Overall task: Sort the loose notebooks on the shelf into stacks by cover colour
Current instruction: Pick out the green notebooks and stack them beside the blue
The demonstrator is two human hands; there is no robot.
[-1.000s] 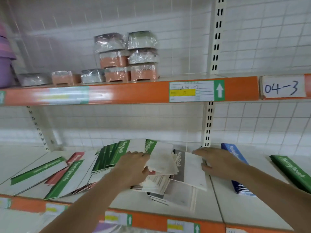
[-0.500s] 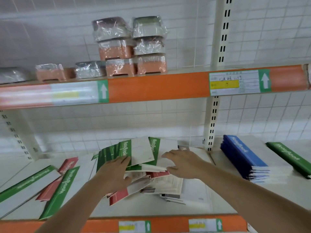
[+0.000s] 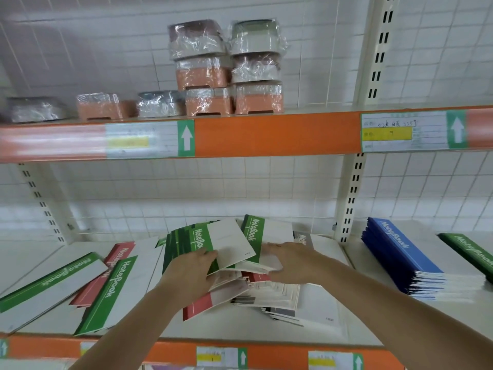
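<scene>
We record both hands on the central heap of notebooks point(image 3: 266, 292) on the lower shelf point(image 3: 346, 324). The left hand point(image 3: 190, 273) grips a fanned bundle of green-spined notebooks point(image 3: 202, 241), thumb on the top cover. The right hand point(image 3: 290, 260) lies flat, fingers extended, pressing a second green notebook point(image 3: 256, 233) onto the heap. Beneath it we see red and grey covers mixed together. At the left end, loose green notebooks point(image 3: 106, 292) and a red notebook point(image 3: 117, 256) lie overlapping. Right of the upright point(image 3: 352, 193), a blue stack point(image 3: 400, 260) stands squared, with another green stack point(image 3: 472, 252) beside it at the frame edge. Wrapped containers point(image 3: 226, 70) occupy the upper shelf.
</scene>
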